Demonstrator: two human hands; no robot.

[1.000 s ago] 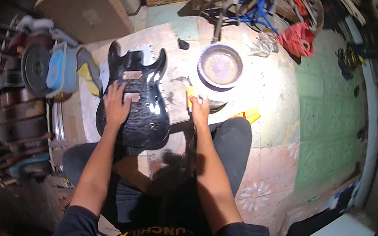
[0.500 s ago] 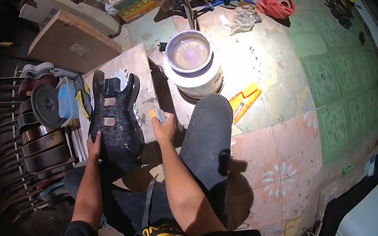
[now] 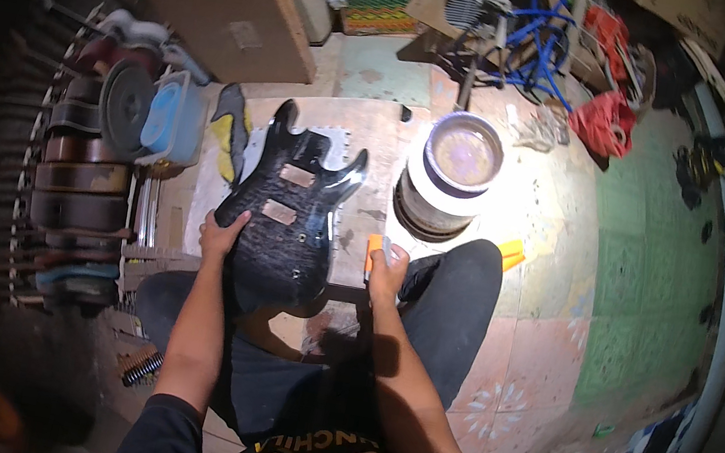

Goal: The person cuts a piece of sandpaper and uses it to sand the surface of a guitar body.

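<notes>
A black electric guitar body [image 3: 275, 255] with two rectangular pickup cavities lies tilted in front of me, its horns pointing away. My left hand [image 3: 222, 235] grips its left edge, thumb on the top face and fingers at the side. To the right of the body, my right hand [image 3: 387, 274] is closed on a small orange block [image 3: 374, 250] with a grey piece against it, apart from the guitar. A white perforated sheet [image 3: 336, 138] shows partly beneath the guitar's upper end.
A purple-rimmed basin [image 3: 464, 150] rests on a round white container beyond my right hand. Orange pieces [image 3: 511, 253] lie by my right knee. On the left are a black-and-yellow glove [image 3: 228, 135], a clear tub [image 3: 179, 121] and several stacked guitars [image 3: 85, 179]. A board [image 3: 235, 15] stands behind.
My view has swung left, so the scene sits further right. The guitar body appears turned slightly clockwise. Both hands keep their holds.
</notes>
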